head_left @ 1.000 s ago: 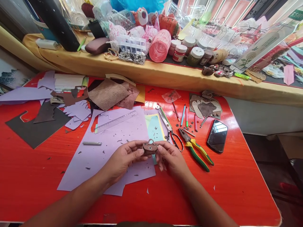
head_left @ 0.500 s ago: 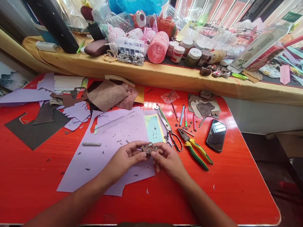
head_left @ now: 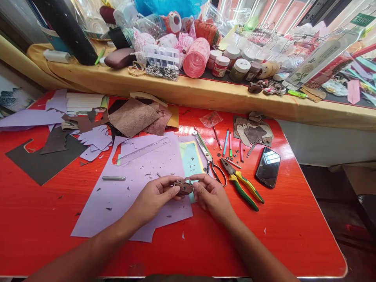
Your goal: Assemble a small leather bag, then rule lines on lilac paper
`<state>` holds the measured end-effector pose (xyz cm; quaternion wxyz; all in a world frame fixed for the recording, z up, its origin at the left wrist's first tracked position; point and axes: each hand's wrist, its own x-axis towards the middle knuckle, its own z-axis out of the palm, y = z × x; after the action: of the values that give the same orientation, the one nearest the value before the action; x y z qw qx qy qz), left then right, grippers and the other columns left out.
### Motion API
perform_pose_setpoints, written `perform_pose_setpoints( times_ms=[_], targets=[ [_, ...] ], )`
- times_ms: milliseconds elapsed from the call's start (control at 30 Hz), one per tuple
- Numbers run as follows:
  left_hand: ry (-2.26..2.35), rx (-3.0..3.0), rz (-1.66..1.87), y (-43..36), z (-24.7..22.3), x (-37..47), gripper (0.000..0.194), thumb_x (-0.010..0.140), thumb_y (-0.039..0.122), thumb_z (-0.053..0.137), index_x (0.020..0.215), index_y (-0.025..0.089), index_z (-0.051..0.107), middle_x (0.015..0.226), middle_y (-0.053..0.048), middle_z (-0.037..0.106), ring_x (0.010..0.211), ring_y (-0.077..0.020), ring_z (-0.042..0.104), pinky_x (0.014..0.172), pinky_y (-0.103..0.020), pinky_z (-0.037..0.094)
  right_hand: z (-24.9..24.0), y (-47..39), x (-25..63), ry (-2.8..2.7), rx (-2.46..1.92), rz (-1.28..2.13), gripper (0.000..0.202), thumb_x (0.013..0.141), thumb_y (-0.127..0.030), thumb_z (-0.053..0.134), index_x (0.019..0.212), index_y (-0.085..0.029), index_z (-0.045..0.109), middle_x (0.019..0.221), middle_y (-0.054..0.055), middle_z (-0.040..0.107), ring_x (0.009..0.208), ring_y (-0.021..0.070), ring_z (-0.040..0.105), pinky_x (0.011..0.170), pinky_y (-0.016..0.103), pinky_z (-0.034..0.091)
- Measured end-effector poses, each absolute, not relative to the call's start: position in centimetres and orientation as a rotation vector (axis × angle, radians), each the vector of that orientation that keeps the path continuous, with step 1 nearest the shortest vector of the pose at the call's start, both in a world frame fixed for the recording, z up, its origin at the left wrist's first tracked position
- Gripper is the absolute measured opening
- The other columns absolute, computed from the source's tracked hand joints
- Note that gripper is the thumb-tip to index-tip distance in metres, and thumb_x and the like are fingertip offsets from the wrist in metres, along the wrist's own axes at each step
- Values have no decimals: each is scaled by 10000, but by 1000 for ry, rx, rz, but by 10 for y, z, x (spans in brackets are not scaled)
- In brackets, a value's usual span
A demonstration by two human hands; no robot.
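A small brown leather piece (head_left: 185, 188) with a round metal eyelet in its face is held up between my two hands, above the purple paper (head_left: 141, 211). My left hand (head_left: 157, 196) pinches its left end between thumb and fingers. My right hand (head_left: 210, 192) grips its right end, index finger at the small loop on the top edge and thumb at the side. What the loop is made of I cannot make out. Scissors (head_left: 209, 156) and combination pliers (head_left: 242, 184) with green and yellow handles lie just to the right.
A clear ruler (head_left: 143, 152) and a metal rod (head_left: 114, 178) rest on the paper among dark scraps. Leather sheets (head_left: 133, 116) lie at the back left. Pens, small metal rings and a phone (head_left: 268, 167) are on the right. A crowded shelf (head_left: 164, 84) runs behind.
My right thumb has shifted off the front of the leather piece toward its right side, showing more of its face. The piece has tilted slightly. My left hand has barely moved.
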<state>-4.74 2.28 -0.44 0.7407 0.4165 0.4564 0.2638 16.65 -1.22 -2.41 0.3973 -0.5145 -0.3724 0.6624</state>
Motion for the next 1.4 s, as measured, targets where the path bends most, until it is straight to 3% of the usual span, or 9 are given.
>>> perform_pose_setpoints(
  times_ms=[200, 300, 433, 567, 733, 1067, 1400],
  targets=[
    [980, 992, 532, 17, -6, -47, 430, 906, 479, 802, 1243, 214, 771, 1138, -109, 830, 1028, -286, 790, 896, -388, 630, -21, -8, 173, -1076, -1345, 1584, 483, 911, -638, 758, 1122, -204, 732, 652, -20, 588, 578, 150, 515, 537, 268, 388],
    [979, 999, 533, 15, -8, -46, 430, 912, 469, 785, 1259, 216, 755, 1136, -104, 826, 1072, -293, 782, 923, -393, 622, -19, -7, 174, -1213, -1416, 1525, 439, 936, -620, 735, 1074, -204, 754, 642, -16, 588, 555, 141, 470, 515, 263, 344],
    [1006, 1033, 515, 16, -10, -45, 471, 893, 465, 781, 1274, 200, 700, 1092, -94, 817, 1014, -283, 777, 904, -405, 621, -16, -8, 173, -1312, -1466, 1458, 405, 949, -604, 721, 1008, -205, 755, 655, -4, 635, 581, 153, 536, 544, 266, 389],
    [1022, 1093, 478, 15, -11, -46, 395, 925, 465, 726, 1219, 204, 680, 1083, -90, 798, 1014, -271, 757, 915, -404, 603, -16, -9, 172, -1373, -1512, 1400, 367, 963, -577, 712, 920, -213, 738, 665, 8, 674, 594, 165, 577, 561, 272, 413],
    [1055, 1155, 458, 13, -14, -46, 374, 956, 466, 681, 1233, 215, 664, 1082, -85, 779, 1014, -267, 741, 906, -400, 589, -16, -9, 170, -1440, -1580, 1320, 330, 974, -523, 705, 874, -210, 715, 624, -10, 636, 557, 145, 501, 534, 268, 353],
    [1056, 1129, 460, 12, -14, -46, 377, 945, 430, 687, 1259, 237, 612, 1114, -76, 771, 1027, -265, 757, 874, -379, 601, -15, -8, 173, -1627, -1571, 1190, 253, 975, -429, 710, 1102, -220, 772, 666, -25, 621, 572, 140, 511, 570, 265, 375],
    [1083, 1336, 429, 12, -9, -44, 303, 975, 416, 651, 1237, 278, 590, 1006, -17, 785, 939, -229, 751, 822, -335, 585, -7, -8, 167, -1792, -1532, 1166, 178, 993, -342, 679, 1040, -223, 803, 661, -25, 669, 582, 133, 519, 594, 254, 357]
  ],
)
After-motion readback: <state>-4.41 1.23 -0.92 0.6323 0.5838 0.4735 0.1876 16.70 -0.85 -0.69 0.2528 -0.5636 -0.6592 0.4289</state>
